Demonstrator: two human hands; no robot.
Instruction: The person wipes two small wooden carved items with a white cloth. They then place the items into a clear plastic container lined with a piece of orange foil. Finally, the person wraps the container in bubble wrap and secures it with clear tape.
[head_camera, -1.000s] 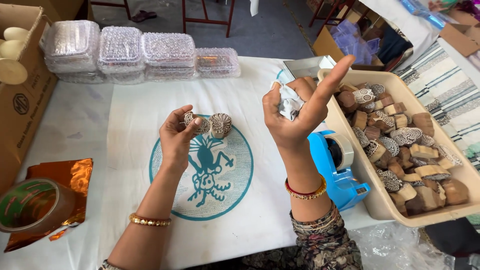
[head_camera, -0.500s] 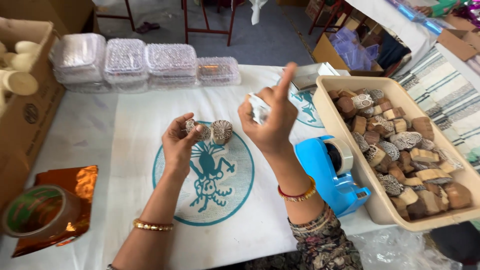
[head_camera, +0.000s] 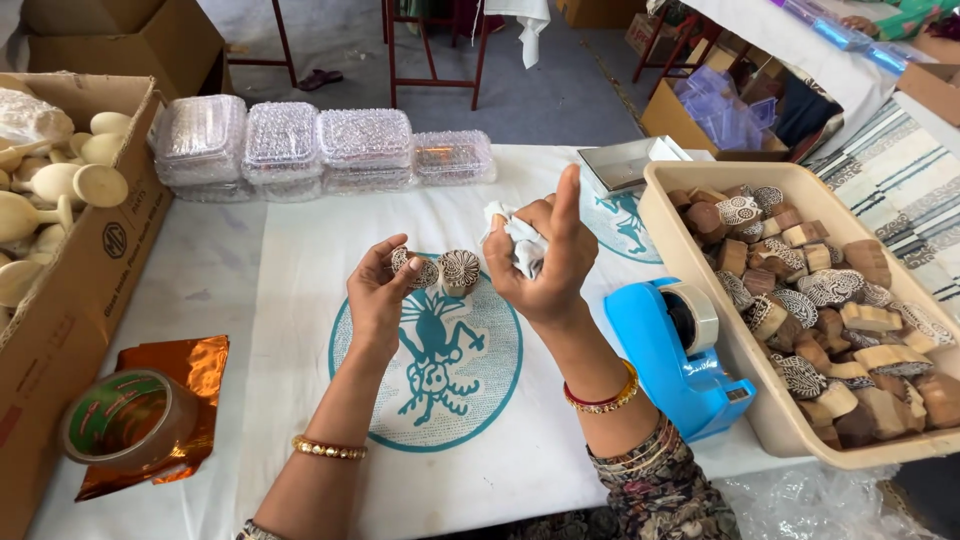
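Observation:
My left hand (head_camera: 378, 296) pinches two small carved wooden stamps (head_camera: 446, 270), round and patterned, above the white cloth with a teal printed emblem (head_camera: 430, 350). My right hand (head_camera: 543, 262) is raised beside them, its index finger pointing up, with a crumpled white piece of paper or cloth (head_camera: 518, 244) bunched in the palm. The two hands are close together, a few centimetres apart.
A blue tape dispenser (head_camera: 675, 355) lies by a beige tray (head_camera: 700, 180) full of carved wooden stamps. Stacked clear plastic boxes (head_camera: 320, 145) line the far edge. A cardboard box (head_camera: 70, 300) with wooden scoops stands at the left, a tape roll (head_camera: 125, 415) on copper foil beside it.
My right hand has come down and leftward toward the stamps, with the white piece now bunched tighter in it. The left hand still holds the stamps in about the same place.

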